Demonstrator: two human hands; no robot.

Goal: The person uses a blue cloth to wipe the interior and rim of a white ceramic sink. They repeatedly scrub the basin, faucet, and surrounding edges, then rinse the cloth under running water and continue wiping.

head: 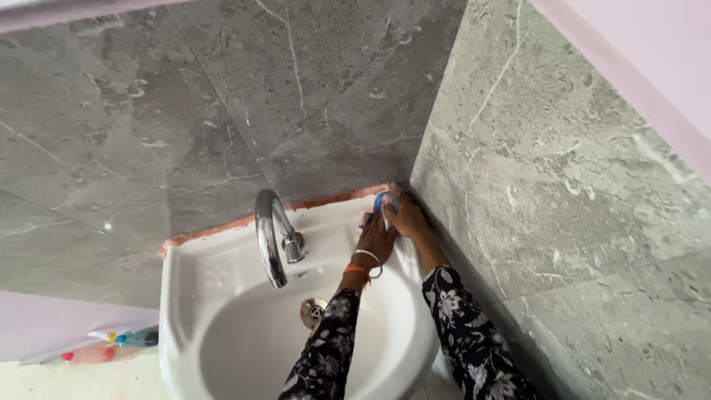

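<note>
A white wash basin [185, 296] is fixed into the corner of a grey marble-tiled wall. Both my hands reach to its far right corner. My right hand [406, 218] presses a small blue and pink cloth or sponge [384, 201] against the rim where it meets the wall. My left hand [375, 241] lies flat on the rim just beside it, with fingertips touching the same cloth. A silver bangle and an orange thread circle my left wrist. Both sleeves are black with white flowers.
A chrome curved tap [269, 235] stands at the basin's back centre, with the metal drain [314, 310] below it. A reddish-brown seam [222, 227] runs along the basin's back edge. Spray bottles [111, 344] lie on the floor at the lower left.
</note>
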